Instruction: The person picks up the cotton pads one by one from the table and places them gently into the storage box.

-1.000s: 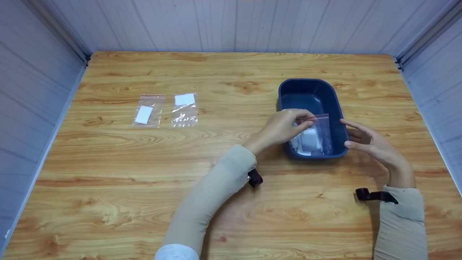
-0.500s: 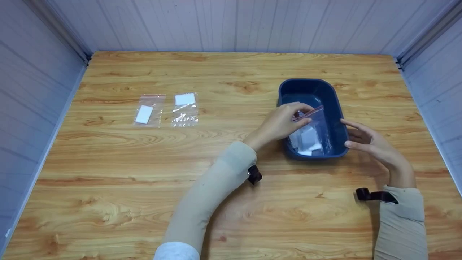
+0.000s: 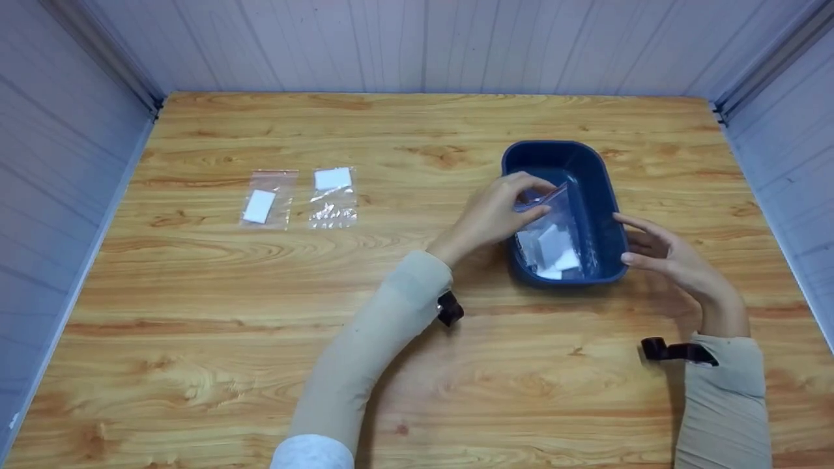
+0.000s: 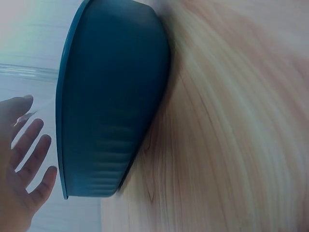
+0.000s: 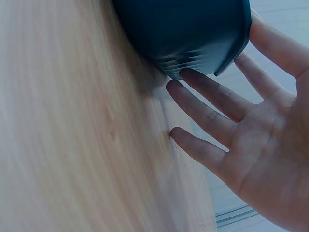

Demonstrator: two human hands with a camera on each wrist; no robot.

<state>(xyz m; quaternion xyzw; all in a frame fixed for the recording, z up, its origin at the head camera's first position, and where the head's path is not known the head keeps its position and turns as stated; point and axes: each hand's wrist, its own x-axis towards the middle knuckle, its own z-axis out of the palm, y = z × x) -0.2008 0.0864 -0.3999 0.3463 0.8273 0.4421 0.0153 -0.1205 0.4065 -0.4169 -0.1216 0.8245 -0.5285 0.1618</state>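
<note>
My left hand [image 3: 498,212] pinches a clear zip bag [image 3: 552,218] near its red-striped top, over the dark blue bin [image 3: 609,195]. A white piece shows inside the bag, whose lower part hangs in the bin above other bags with white pieces [image 3: 550,274]. In the left wrist view, the left hand [image 4: 21,164] is above the bin's rim and the bag is barely visible. My right hand [image 3: 671,257] touches the bin's right side with thumb and fingertips. The right wrist view shows this right hand [image 5: 256,130] with its fingers spread against the bin [image 5: 193,34].
Two clear zip bags, a left one [image 3: 270,198] and a right one [image 3: 333,198], lie side by side on the wooden table [image 3: 215,293], each holding a white rectangle. Pale panels [image 3: 391,45] enclose the table at the back and sides.
My left hand has moved left and away from me, tilting the pinched bag and drawing its top toward the bin's left rim. The right hand stays at the bin.
</note>
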